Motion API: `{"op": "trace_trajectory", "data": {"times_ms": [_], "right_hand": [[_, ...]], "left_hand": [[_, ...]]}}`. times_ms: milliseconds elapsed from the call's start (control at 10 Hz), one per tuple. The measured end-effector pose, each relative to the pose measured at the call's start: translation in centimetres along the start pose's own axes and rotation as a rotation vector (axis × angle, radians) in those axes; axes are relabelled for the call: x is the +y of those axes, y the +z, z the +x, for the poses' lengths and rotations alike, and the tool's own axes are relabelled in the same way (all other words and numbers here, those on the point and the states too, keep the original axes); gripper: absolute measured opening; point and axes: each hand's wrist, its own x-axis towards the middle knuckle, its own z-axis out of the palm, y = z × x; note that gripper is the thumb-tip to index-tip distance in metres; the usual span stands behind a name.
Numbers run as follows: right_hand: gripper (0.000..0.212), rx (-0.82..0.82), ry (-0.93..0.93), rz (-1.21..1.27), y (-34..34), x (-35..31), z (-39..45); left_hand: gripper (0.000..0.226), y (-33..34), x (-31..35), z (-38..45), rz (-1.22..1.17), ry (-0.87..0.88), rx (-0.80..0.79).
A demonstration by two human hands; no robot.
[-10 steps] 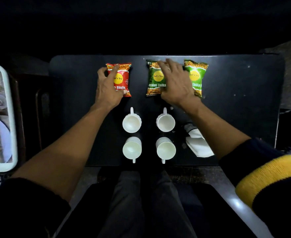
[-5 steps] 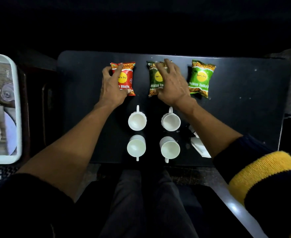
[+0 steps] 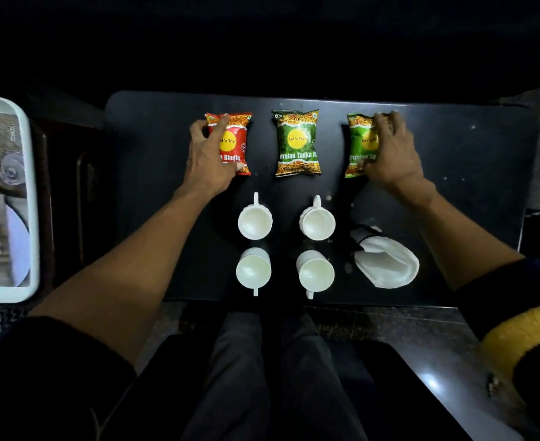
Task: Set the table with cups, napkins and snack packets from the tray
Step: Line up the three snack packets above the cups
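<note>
Three snack packets lie in a row at the back of the black table (image 3: pixel 154 148). My left hand (image 3: pixel 208 163) grips the red packet (image 3: pixel 235 138) from its left side. The dark green packet (image 3: pixel 297 143) lies free in the middle. My right hand (image 3: pixel 392 157) rests over the light green packet (image 3: pixel 359 144), fingers around its top and right edge. Several white cups sit in a square in front of the packets, such as one (image 3: pixel 255 221) at the back left and one (image 3: pixel 316 273) at the front right. White napkins (image 3: pixel 386 265) lie right of the cups.
A white tray (image 3: pixel 34 198) stands off the table's left side, holding a clear glass (image 3: pixel 10 170), a plate and a white lumpy item. My dark-trousered legs are below the table's front edge. A glossy dark surface runs along the lower right.
My right hand left the dark green packet and moved right onto the light green one. The packets now lie wider apart. My left hand stays on the red packet.
</note>
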Motion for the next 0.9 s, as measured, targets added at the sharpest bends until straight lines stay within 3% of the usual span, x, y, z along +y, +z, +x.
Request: {"op": "trace_trajectory", "data": {"times_ms": [600, 900], "right_hand": [[0.101, 0.005, 0.026, 0.024, -0.8, -0.6, -2.0], [0.088, -0.086, -0.003, -0.157, -3.2, -3.0, -4.9]], "left_hand": [[0.111, -1.3, 0.0, -0.6, 0.069, -0.008, 0.049], [0.073, -6.2, 3.6, -4.5, 0.180, 0.191, 0.196]]}}
